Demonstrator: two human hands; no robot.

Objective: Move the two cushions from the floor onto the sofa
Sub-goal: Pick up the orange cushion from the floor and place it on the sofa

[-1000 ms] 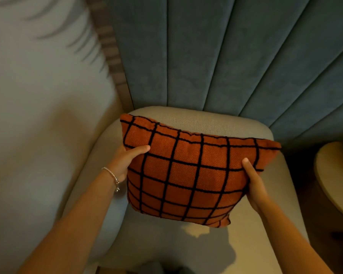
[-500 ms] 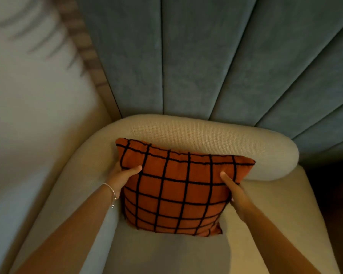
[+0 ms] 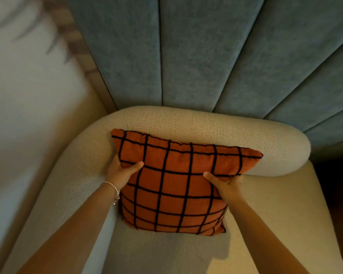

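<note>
An orange cushion point(image 3: 178, 184) with a black grid pattern stands on the seat of the cream sofa point(image 3: 212, 127), its top edge leaning against the rounded backrest. My left hand point(image 3: 121, 171), with a thin bracelet at the wrist, grips the cushion's left side, thumb on the front. Gripping its right side is my right hand point(image 3: 226, 182), thumb on the front and fingers behind. Only one cushion is in view.
A blue-grey panelled wall point(image 3: 196, 56) rises right behind the sofa. A pale wall point(image 3: 24, 95) is to the left, with a wooden strip point(image 3: 73, 36) between them. The sofa's curved left arm point(image 3: 73, 175) runs beside my left forearm. Dark floor lies at the far right.
The cushion has come down from in front of the backrest onto the seat and now leans on the backrest. Both hands stayed on its sides and moved down with it.
</note>
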